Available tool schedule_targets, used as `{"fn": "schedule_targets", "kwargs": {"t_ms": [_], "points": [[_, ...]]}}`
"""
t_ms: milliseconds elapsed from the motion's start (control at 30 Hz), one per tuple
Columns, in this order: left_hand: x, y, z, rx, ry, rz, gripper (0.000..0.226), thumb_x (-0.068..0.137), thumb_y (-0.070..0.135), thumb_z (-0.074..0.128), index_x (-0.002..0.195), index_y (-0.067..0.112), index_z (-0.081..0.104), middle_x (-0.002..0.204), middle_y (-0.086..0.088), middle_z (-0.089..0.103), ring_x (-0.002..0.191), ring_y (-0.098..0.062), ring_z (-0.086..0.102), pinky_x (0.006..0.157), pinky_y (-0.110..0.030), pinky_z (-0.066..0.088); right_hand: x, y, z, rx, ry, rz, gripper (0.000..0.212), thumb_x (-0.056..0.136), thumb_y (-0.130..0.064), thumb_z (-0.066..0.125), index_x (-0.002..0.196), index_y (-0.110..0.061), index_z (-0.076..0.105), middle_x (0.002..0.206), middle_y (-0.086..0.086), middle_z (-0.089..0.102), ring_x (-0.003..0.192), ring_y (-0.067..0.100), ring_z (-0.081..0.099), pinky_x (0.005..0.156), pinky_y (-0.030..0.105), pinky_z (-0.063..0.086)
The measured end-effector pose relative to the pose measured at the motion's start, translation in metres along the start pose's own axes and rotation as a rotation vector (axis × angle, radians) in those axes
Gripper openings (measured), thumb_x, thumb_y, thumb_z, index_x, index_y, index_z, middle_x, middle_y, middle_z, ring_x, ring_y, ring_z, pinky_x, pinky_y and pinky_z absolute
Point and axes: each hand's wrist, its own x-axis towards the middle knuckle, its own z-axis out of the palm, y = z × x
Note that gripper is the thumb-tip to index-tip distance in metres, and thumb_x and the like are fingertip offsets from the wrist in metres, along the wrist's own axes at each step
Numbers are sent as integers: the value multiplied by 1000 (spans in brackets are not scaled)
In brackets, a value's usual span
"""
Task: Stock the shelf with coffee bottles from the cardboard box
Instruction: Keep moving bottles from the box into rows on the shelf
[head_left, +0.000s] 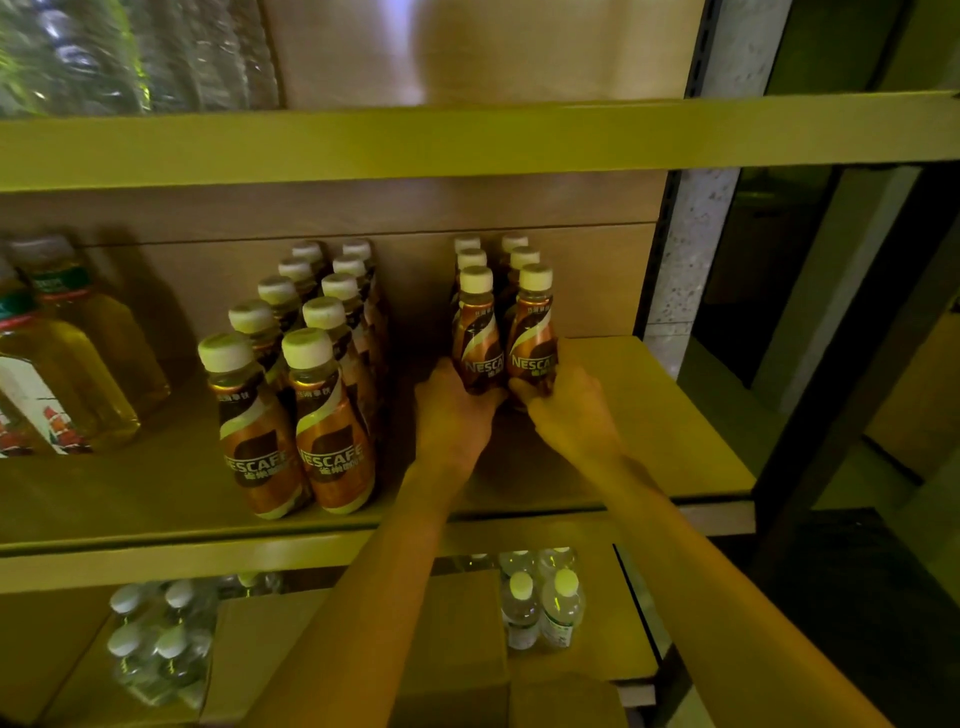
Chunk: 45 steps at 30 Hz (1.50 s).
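On the middle shelf (649, 415) two short rows of brown coffee bottles with cream caps stand at the right. My left hand (457, 410) grips the base of the front left coffee bottle (477, 332). My right hand (566, 405) grips the base of the front right coffee bottle (532, 327). Both bottles stand upright on the shelf board, side by side. Further left stands a double row of several coffee bottles (306, 374) reaching the shelf's front edge. A cardboard box (457, 639) lies below my forearms on the lower shelf, mostly hidden.
Large bottles of yellow liquid (67, 358) stand at the far left of the middle shelf. Small water bottles (540, 603) and a shrink-wrapped pack of water bottles (156, 644) sit on the lower shelf. The shelf above (467, 140) overhangs. A dark upright post (670, 249) bounds the right side.
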Motion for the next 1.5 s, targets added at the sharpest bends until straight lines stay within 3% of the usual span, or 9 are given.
{"fn": "schedule_targets", "kwargs": {"t_ms": [167, 300, 433, 567, 633, 867, 1033, 1233, 1500], "points": [[1, 1, -4, 69, -37, -2, 54, 79, 34, 80, 125, 13, 60, 118, -4, 68, 107, -23, 67, 75, -25, 49, -3, -6, -4, -15, -19, 9, 57, 92, -32, 68, 141, -23, 40, 120, 4, 67, 96, 28, 69, 73, 36, 58], [-7, 1, -13, 261, -105, 34, 51, 84, 49, 69, 122, 16, 59, 115, -5, 68, 104, -26, 67, 77, -33, 55, -15, -13, -12, -232, -42, 12, 68, 93, -49, 58, 147, -21, 29, 129, 10, 60, 106, 33, 65, 83, 51, 58], [-33, 5, -26, 469, -73, 163, 45, 91, 55, 55, 112, 16, 56, 103, -6, 68, 94, -30, 68, 72, -40, 57, -39, -12, -25, -572, -18, -97, 56, 97, -61, 37, 132, -18, 48, 130, 7, 56, 123, 31, 52, 93, 47, 49], [-69, 16, -38, 623, -134, 163, 54, 94, 61, 44, 129, 21, 52, 131, -5, 59, 129, -32, 50, 94, -48, 50, -70, -6, -33, -696, -52, -99, 77, 91, -73, 15, 141, -24, 44, 147, 4, 48, 140, 28, 39, 108, 52, 41], [-87, 17, -44, 687, -162, 170, 60, 95, 64, 38, 134, 20, 51, 141, -4, 53, 141, -30, 37, 104, -49, 42, -89, -6, -35, -753, -82, -104, 68, 94, -69, 19, 139, -27, 48, 149, 2, 46, 142, 26, 37, 112, 49, 36], [-151, -9, -64, 706, -169, 274, 60, 96, 63, 35, 138, 22, 51, 148, -2, 49, 147, -24, 28, 114, -42, 34, -158, -12, -40, -820, -150, -148, 64, 98, -64, 26, 148, -26, 39, 159, 2, 35, 149, 27, 25, 119, 46, 22], [-199, -51, -85, 671, -172, 294, 66, 92, 66, 25, 140, 29, 51, 154, 5, 42, 147, -17, 30, 113, -39, 35, -207, 2, -25, -714, -92, -274, 67, 94, -66, 23, 131, -22, 58, 140, 3, 58, 136, 26, 48, 109, 49, 42], [-254, -105, -109, 661, -267, 143, 54, 98, 55, 41, 143, 26, 48, 153, 4, 43, 146, -17, 33, 110, -35, 39, -257, 32, 16, -699, -307, -220, 83, 88, -73, 2, 142, -29, 46, 152, -2, 45, 145, 23, 35, 113, 49, 38], [-293, -202, -122, 812, -436, -109, 55, 99, 52, 38, 146, 24, 46, 154, 3, 43, 147, -18, 30, 115, -33, 34, -314, 87, 86, -757, -687, -71, 57, 100, -59, 28, 149, -29, 36, 156, -4, 36, 148, 21, 28, 120, 43, 26]]}}
